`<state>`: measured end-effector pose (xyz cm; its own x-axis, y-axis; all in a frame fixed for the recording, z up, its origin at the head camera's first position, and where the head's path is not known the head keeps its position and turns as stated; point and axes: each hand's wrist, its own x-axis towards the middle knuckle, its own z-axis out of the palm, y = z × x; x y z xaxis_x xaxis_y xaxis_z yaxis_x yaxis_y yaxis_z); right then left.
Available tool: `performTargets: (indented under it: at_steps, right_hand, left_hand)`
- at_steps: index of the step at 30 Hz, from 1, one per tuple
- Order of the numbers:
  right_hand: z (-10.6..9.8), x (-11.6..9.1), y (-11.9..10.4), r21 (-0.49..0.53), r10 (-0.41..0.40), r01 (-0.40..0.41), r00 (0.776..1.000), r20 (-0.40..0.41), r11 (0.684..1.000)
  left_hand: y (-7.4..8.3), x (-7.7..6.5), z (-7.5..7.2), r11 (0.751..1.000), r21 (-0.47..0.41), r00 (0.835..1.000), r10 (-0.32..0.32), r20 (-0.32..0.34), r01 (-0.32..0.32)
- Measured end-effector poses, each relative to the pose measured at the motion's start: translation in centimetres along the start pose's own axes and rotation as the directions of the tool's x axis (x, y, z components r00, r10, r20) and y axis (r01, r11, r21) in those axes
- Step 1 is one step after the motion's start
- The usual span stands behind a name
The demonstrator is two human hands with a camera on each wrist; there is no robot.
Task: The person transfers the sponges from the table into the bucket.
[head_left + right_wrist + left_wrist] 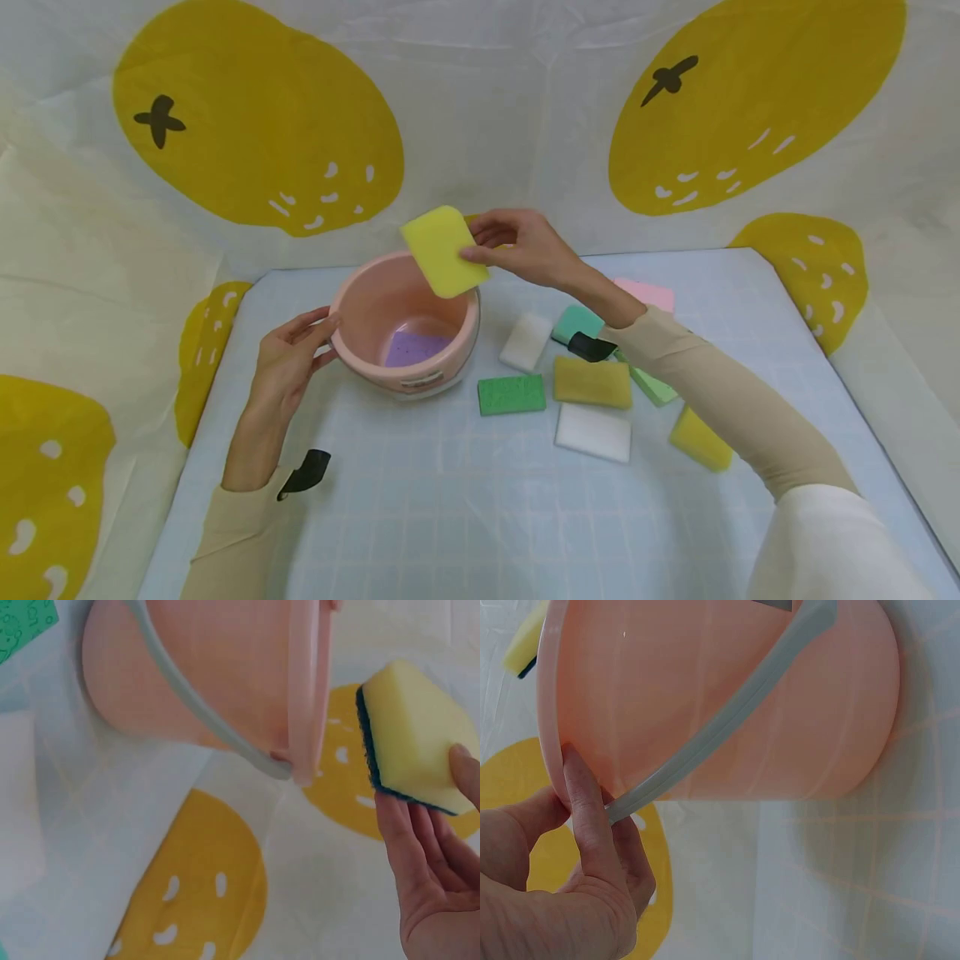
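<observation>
A pink bucket [375,367] with a grey handle [727,720] stands on the table, left of centre. At its bottom lies a purple sponge [414,348]. My left hand [288,362] pinches the bucket's left rim between thumb and fingers, close to the handle's end in the left wrist view. Above the bucket's right rim, my right hand [528,246] holds a yellow sponge [442,250] by its edge. The right wrist view shows a dark green scouring layer on this sponge [420,735], with the thumb on the yellow face and fingers on the dark side.
Right of the bucket lie several sponges, among them a dark green one [512,395], white ones [593,432], a mustard one [592,382], a teal one [576,323] and a yellow one [701,437]. A pink one [648,293] is partly behind the right forearm.
</observation>
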<state>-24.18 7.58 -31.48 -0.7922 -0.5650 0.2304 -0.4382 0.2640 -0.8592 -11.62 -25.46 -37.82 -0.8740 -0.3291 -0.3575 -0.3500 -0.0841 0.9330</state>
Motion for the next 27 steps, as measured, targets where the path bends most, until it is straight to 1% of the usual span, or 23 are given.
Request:
performTargets:
  at_steps: [6,11,14,19,23,27]
  right_hand:
    - [1.4,0.7,-0.2,0.015,0.015,-0.015,0.999,0.050,1.000]
    - [2.6,1.2,-0.1,-0.011,0.006,-0.005,0.995,0.102,1.000]
    - [3.4,1.3,0.1,-0.017,0.011,-0.009,0.991,0.137,1.000]
    - [4.6,1.6,0.4,-0.015,0.031,-0.029,0.981,0.190,0.999]
    - [5.4,1.8,0.3,-0.028,0.019,-0.013,0.974,0.226,1.000]
    - [6.2,2.1,0.3,-0.043,0.021,-0.009,0.958,0.288,0.999]
  left_hand:
    - [0.1,-0.1,0.0,1.000,0.004,1.000,-0.008,-0.002,0.008]
    - [0.1,-0.1,0.0,1.000,0.000,1.000,-0.009,0.006,0.009]
    - [0.1,0.0,0.1,1.000,0.016,1.000,-0.023,-0.004,0.023]
    - [0.1,0.1,0.3,0.998,0.041,0.998,-0.051,-0.027,0.052]
    - [0.2,0.2,0.4,0.996,0.058,0.997,-0.064,-0.040,0.066]
    - [0.2,0.3,0.5,0.993,0.081,0.995,-0.080,-0.063,0.085]
